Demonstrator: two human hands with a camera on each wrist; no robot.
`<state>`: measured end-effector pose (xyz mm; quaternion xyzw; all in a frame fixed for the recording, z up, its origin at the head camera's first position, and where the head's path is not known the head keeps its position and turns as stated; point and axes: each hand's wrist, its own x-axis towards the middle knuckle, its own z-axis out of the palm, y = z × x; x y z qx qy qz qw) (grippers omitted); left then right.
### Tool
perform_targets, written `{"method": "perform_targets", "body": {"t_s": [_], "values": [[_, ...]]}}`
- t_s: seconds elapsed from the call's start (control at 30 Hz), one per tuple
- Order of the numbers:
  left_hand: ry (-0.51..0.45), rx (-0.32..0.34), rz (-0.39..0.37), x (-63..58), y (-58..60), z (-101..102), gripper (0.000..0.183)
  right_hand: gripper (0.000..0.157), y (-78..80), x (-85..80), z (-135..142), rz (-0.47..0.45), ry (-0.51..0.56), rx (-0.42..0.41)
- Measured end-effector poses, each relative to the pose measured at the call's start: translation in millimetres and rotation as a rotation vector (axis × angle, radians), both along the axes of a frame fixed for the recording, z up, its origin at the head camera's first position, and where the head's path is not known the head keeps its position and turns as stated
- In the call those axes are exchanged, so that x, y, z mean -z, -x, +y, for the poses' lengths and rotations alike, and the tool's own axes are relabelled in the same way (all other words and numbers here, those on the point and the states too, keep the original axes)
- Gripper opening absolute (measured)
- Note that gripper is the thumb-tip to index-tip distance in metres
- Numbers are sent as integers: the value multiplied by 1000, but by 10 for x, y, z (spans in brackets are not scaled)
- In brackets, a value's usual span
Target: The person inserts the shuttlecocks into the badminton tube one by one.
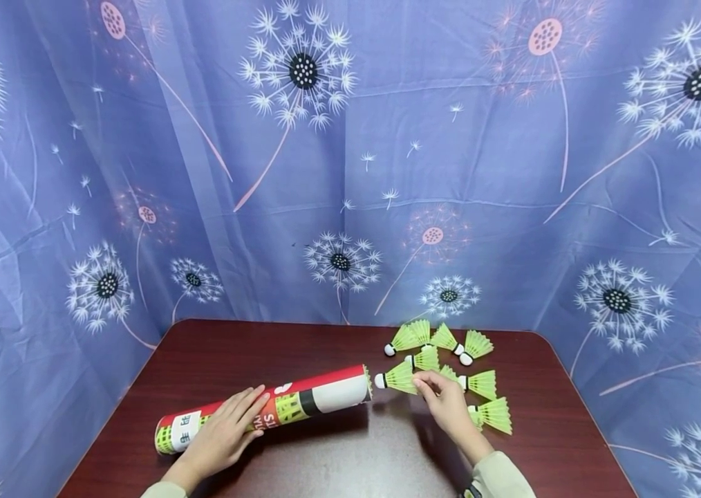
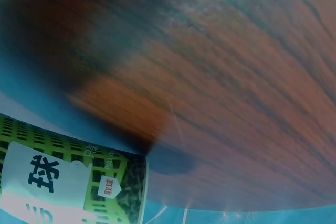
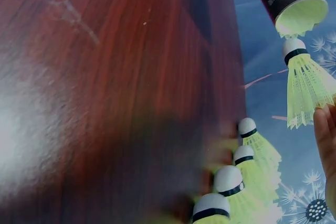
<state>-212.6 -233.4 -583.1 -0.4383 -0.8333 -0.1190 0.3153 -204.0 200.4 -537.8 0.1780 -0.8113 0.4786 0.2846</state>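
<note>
A long shuttlecock tube lies slanted on the table, red, white and green, with yellow-green skirt edges showing at its right mouth. My left hand rests across its middle, fingers laid straight over the top. The tube's left end shows in the left wrist view, where the hand itself is out of sight. My right hand pinches a yellow-green shuttlecock by its skirt rim. That shuttlecock's white cork points at the tube mouth, a small gap apart in the head view.
Several loose shuttlecocks lie around and behind my right hand, some near the table's back edge. The dark red-brown table has rounded back corners. A blue dandelion-print curtain hangs behind and at both sides.
</note>
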Motion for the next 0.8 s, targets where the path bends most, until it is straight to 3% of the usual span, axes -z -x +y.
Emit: {"method": "perform_targets", "body": {"t_s": [0.23,0.8], "values": [[9,8,7,6,11,24,56,13,-78,-231,-120,-6,21,-40],[-5,23,0,-15,10,89,56,10,-51,-245,-322,1,67,-161]]}}
